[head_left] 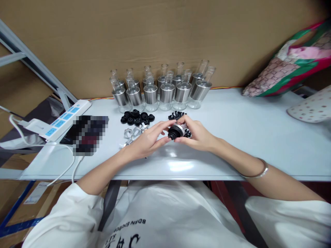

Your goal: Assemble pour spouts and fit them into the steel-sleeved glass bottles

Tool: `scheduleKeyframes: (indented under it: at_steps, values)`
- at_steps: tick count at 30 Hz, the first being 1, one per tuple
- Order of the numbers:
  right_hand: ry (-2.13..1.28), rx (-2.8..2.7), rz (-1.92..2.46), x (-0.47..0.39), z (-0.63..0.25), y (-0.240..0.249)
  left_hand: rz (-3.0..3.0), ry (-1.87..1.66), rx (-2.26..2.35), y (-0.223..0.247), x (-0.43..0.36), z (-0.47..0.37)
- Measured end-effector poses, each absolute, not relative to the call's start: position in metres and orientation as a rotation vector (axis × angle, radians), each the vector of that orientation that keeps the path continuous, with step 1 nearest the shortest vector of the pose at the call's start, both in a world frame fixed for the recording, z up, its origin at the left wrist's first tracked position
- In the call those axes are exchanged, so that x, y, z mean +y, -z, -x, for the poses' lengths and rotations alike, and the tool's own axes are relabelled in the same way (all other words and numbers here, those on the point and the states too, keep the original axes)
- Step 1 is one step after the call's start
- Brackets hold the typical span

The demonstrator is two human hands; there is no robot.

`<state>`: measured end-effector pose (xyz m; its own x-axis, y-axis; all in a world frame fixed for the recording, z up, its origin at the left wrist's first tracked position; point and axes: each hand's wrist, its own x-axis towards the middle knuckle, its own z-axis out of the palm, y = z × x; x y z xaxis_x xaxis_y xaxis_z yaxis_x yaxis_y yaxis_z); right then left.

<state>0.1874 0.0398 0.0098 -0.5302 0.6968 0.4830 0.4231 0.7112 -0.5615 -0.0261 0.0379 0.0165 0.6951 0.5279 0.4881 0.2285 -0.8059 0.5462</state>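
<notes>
Above the front part of the table [245,137], both hands are closed on a bottle stopper [176,131] with a silver metal rim and a black stepped rubber plug. My right hand [198,134] grips its metal side between thumb and fingers. From the other side, the thumb and fingertips of my left hand [151,139] pinch the black end. Left of the hands lie silver metal pieces [128,133], partly covered by my left hand. Behind them is a cluster of black rubber stoppers [138,117]. Small black parts [177,115] lie behind and beside my right hand.
Glass bottles [167,91] with metal sleeves stand in rows by the back cardboard wall. At left are a power strip [66,119], a white cable [73,162] and a blurred dark device [90,134]. A patterned bag [279,72] and a dotted white object [312,106] are at right.
</notes>
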Motion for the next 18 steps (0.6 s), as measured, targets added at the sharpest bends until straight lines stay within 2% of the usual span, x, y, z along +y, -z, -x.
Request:
scheduleKeyframes:
  at_steps: [6, 18]
  values:
    - [-0.321, -2.428, 0.877, 0.0414, -0.1851, -0.0109, -2.468, -0.865, 0.545, -0.0205, 0.0370, 0.0251]
    - [-0.406, -2.602, 0.900, 0.0328, -0.1795, -0.0175, -2.504, -0.864, 0.555, -0.0196, 0.0381, 0.0252]
